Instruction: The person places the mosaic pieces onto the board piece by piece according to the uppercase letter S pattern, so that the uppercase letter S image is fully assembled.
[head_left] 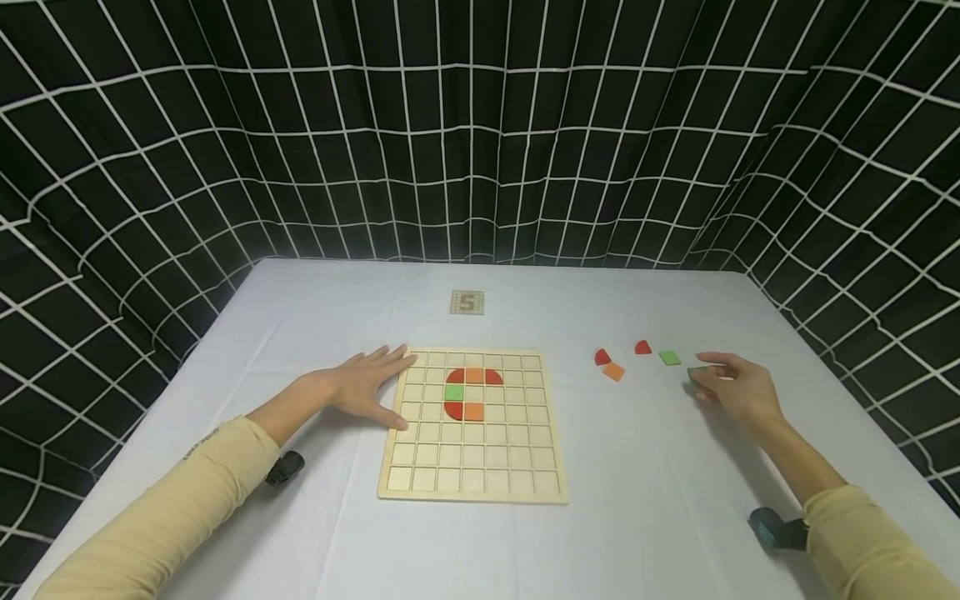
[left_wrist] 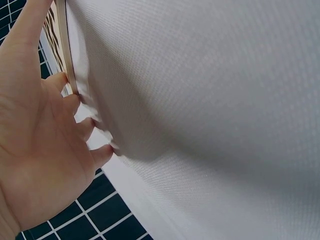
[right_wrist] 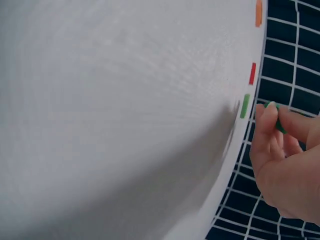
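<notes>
My left hand (head_left: 367,385) lies at the left edge of a wooden grid board (head_left: 472,482), its fingers spread and touching the frame. In the left wrist view the palm (left_wrist: 45,145) shows, with the fingertips at the board's edge. On the board sit three red rounded pieces (head_left: 454,410), two orange squares (head_left: 473,412) and a green square (head_left: 454,392), forming a partial shape. Off to the right, my right hand (head_left: 738,390) pinches a green tile (right_wrist: 281,125) between thumb and fingers, above the cloth. Fingers hide part of that tile.
Between board and right hand lie two loose red pieces (head_left: 642,347), an orange square (head_left: 613,372) and a light green square (head_left: 670,357). A small card (head_left: 467,302) marked with an S-like figure lies behind the board. Black curtains (head_left: 487,125) with white grid lines surround the white table.
</notes>
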